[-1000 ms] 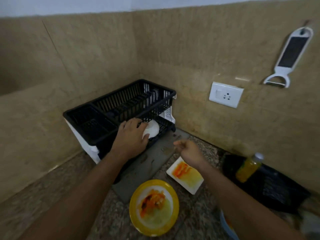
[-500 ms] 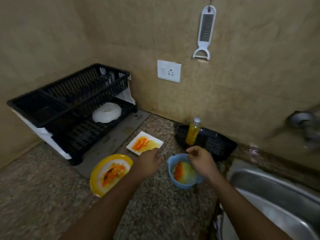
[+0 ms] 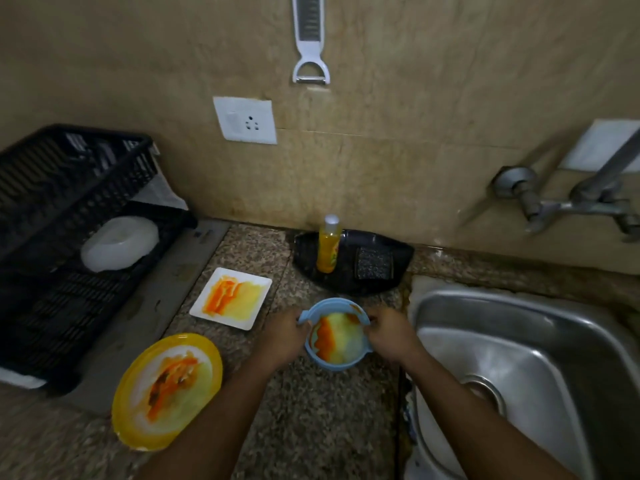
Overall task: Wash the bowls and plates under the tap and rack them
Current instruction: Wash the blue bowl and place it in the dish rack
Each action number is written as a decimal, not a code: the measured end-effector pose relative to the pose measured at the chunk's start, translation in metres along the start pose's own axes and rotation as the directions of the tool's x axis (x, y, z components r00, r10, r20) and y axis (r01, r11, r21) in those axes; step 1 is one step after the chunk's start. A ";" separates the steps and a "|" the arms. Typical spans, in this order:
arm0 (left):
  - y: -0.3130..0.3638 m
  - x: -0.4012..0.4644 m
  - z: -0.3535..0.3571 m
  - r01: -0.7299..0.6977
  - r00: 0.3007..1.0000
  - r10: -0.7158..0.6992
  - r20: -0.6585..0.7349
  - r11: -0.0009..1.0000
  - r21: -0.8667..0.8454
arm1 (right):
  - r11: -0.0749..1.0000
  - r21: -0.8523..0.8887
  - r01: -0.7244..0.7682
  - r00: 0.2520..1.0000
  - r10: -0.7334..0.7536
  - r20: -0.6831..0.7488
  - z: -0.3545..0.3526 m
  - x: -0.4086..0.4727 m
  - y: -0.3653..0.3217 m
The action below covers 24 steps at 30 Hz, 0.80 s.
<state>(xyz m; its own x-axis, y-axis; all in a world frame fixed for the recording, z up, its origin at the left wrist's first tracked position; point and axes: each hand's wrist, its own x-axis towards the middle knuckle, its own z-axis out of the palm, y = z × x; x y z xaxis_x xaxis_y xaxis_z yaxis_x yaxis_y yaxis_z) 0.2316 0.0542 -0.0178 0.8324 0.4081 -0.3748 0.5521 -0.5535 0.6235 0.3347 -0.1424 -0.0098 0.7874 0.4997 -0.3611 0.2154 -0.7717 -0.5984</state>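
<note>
Half a second ago only the right hand point(image 3: 389, 336) touched the blue bowl point(image 3: 337, 336) while the left hand point(image 3: 284, 336) hovered beside it; now both hands have closed on opposite sides of its rim, each grip curled round the edge. The bowl, smeared orange and yellow inside, sits on the bench point(image 3: 304, 410) just left of the sink point(image 3: 519, 358). The square white plate point(image 3: 231, 298) and the yellow plate point(image 3: 168, 389) lie apart to the left, unchanged. A white bowl point(image 3: 119, 242) rests upturned in the black rack point(image 3: 52, 265). Open bench lies between bowl and sink edge; the tap point(image 3: 588, 199) juts above the basin.
</note>
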 end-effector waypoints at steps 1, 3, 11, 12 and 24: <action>0.005 -0.003 0.006 -0.002 1.000 0.002 0.008 1.000 -0.020 | 1.000 0.015 -0.005 1.000 0.005 -0.003 -0.003 -0.005 0.006; 0.017 -0.010 0.018 -0.006 1.000 0.008 0.016 0.995 -0.098 | 0.999 0.042 -0.006 1.000 0.007 -0.028 -0.013 -0.015 0.022; 0.116 -0.026 0.082 -0.084 0.996 0.076 -0.037 0.883 -0.462 | 0.954 0.300 0.001 0.979 0.059 -0.193 -0.086 -0.066 0.096; 0.131 -0.028 0.091 -0.037 0.999 0.051 0.007 0.819 -0.573 | 0.934 0.356 -0.003 0.975 0.082 -0.206 -0.094 -0.073 0.105; 0.252 -0.011 0.143 0.007 0.991 0.092 0.102 0.710 -0.704 | 0.920 0.392 0.029 0.652 0.280 -0.705 -0.239 -0.063 0.186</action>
<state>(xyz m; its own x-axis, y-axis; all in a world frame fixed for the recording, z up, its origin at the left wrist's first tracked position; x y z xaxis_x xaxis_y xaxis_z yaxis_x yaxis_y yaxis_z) 0.3684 -0.1938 0.0449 0.8799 0.2796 -0.3841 0.3646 0.1211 0.9233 0.4635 -0.4114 0.0721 0.9806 -0.1679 0.1013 -0.0057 -0.5411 -0.8409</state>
